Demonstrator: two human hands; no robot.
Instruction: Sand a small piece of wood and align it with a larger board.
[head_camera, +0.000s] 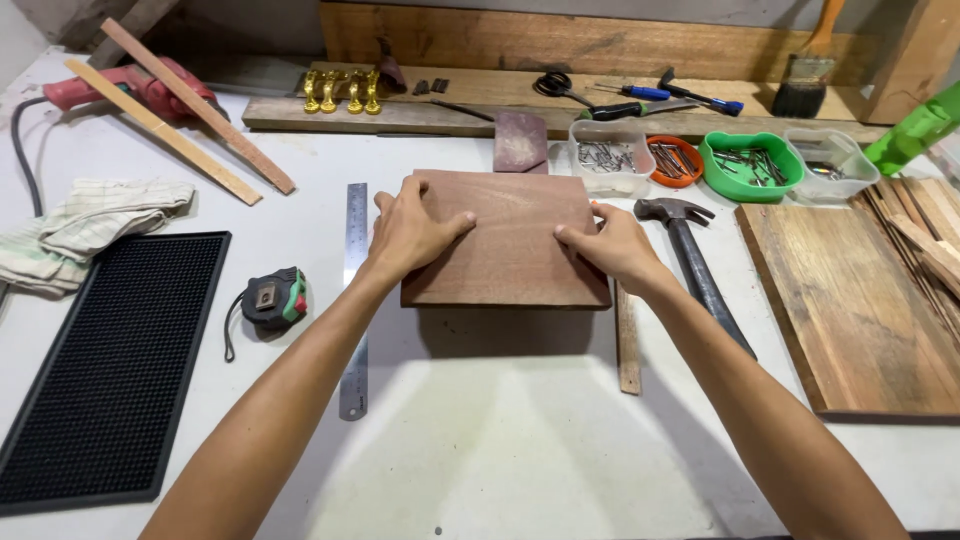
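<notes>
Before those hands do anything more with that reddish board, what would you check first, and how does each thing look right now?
1. Left hand flat on the reddish board: ok, palm rests on its left part.
2. Right hand on the board: ok, fingers lie on its right edge.
3. Board supported: cannot tell, its shadow suggests it sits on something hidden beneath.
4. Steel ruler clear of the board: ok, it lies just left, under the left forearm.
5. Hammer away from the fingers: ok, beside the right wrist, not touching.
6. Thin wooden strip near the board's right corner: cannot tell whether it touches.
</notes>
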